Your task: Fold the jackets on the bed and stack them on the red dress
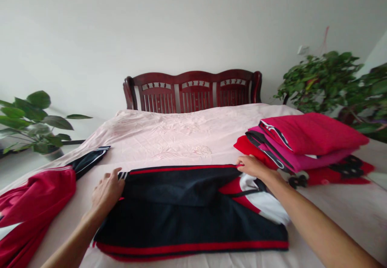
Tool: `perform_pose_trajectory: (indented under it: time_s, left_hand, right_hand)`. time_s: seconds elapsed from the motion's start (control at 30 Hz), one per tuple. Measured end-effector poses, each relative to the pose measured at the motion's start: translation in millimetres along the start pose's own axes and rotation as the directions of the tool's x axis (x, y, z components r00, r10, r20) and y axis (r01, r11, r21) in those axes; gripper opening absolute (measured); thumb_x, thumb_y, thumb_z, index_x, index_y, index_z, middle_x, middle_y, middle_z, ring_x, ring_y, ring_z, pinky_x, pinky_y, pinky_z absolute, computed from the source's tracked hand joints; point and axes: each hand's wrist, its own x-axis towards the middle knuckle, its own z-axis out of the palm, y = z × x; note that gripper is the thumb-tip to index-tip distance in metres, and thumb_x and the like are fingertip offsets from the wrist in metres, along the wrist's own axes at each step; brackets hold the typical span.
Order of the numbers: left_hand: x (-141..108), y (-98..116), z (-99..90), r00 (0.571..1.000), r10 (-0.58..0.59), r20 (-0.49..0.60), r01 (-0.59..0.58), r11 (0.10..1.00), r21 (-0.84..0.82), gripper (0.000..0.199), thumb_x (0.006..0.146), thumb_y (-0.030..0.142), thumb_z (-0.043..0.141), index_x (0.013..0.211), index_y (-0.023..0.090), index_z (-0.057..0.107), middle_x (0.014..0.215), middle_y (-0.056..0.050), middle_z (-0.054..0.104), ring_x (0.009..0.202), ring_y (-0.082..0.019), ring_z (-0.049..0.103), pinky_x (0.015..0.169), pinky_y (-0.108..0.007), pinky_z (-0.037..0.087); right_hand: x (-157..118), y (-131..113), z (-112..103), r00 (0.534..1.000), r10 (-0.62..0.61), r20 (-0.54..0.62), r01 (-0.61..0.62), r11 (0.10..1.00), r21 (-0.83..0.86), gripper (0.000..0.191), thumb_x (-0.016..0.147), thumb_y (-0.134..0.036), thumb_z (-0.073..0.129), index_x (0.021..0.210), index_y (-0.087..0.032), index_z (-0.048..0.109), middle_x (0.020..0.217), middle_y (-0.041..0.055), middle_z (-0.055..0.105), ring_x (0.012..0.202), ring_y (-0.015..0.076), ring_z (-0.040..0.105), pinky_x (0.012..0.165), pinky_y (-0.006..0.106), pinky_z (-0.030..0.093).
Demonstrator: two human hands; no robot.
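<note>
A dark navy garment with red stripes along its long edges lies spread flat in front of me, its exact kind unclear. White and red parts of it show at the right end, and small white stripes mark its far left corner. My left hand is closed at that corner, its fingertips partly hidden by the hand itself. At the far right corner, my right hand pinches the red-striped edge between thumb and fingers.
A pale pink bedspread covers the surface under the clothes. To the right stands a stack of folded red and magenta clothes; to the left lies a loose red garment with a navy sleeve. Beyond are a wooden backrest and leafy plants.
</note>
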Motion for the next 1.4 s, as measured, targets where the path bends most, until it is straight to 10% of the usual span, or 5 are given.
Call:
perform_pose_trajectory:
  time_s: [0.13, 0.4, 0.87, 1.2, 1.4]
  left_hand:
    - [-29.2, 46.6, -20.9, 0.931, 0.349, -0.112, -0.353, 0.935, -0.025, 0.044, 0.096, 0.030, 0.037, 0.133, 0.021, 0.058, 0.135, -0.012, 0.060, 0.121, -0.031, 0.057, 0.103, -0.047, 0.045]
    - [-118.0, 136.8, -10.7, 0.342, 0.909, 0.238, -0.810, 0.413, -0.415, 0.057, 0.092, 0.032, 0.055, 0.147, 0.042, 0.042, 0.161, 0.000, 0.035, 0.150, -0.033, 0.025, 0.117, -0.069, 0.019]
    - [-124.8, 138.7, -21.1, 0.261, 0.912, 0.317, -0.679, 0.407, -0.610, 0.064, 0.087, 0.035, 0.060, 0.149, 0.037, 0.042, 0.160, -0.004, 0.038, 0.149, -0.033, 0.029, 0.121, -0.064, 0.010]
    - [-40.0, 46.0, -7.2, 0.885, 0.432, 0.174, -0.442, 0.897, 0.018, 0.051, 0.098, 0.042, 0.043, 0.146, 0.026, 0.051, 0.159, -0.014, 0.038, 0.150, -0.037, 0.024, 0.118, -0.062, 0.015]
    - [-31.3, 19.0, 15.1, 0.909, 0.336, 0.247, -0.356, 0.934, 0.037, 0.058, 0.097, 0.049, 0.041, 0.152, 0.033, 0.038, 0.165, -0.016, 0.021, 0.151, -0.040, 0.017, 0.112, -0.065, 0.025]
  right_hand:
    - [-4.4, -31.7, -9.3, 0.989, -0.072, -0.127, 0.062, 0.995, -0.078, 0.039, 0.084, -0.015, 0.050, 0.119, -0.016, 0.067, 0.125, 0.0148, 0.066, 0.120, 0.0275, 0.055, 0.099, 0.036, 0.041]
    - [-16.1, -59.9, 38.5, 0.974, -0.223, 0.036, 0.226, 0.964, -0.142, 0.060, 0.098, -0.048, 0.033, 0.150, -0.019, 0.043, 0.157, 0.0089, 0.040, 0.148, 0.0274, 0.029, 0.121, 0.046, 0.022]
    - [-34.9, -133.0, 52.5, 0.932, -0.338, -0.132, 0.334, 0.941, -0.051, 0.066, 0.100, -0.051, 0.026, 0.155, -0.017, 0.033, 0.161, 0.0108, 0.032, 0.150, 0.0271, 0.023, 0.122, 0.048, 0.016]
    - [-43.0, -123.1, 43.7, 0.990, -0.100, -0.103, 0.088, 0.989, -0.115, 0.063, 0.100, -0.045, 0.032, 0.150, -0.009, 0.042, 0.157, 0.0164, 0.037, 0.147, 0.0298, 0.030, 0.121, 0.051, 0.018]
    - [-77.3, -158.7, 56.8, 0.923, -0.364, -0.121, 0.364, 0.931, -0.026, 0.065, 0.099, -0.054, 0.032, 0.154, -0.019, 0.037, 0.160, 0.0112, 0.033, 0.149, 0.0288, 0.026, 0.121, 0.049, 0.019]
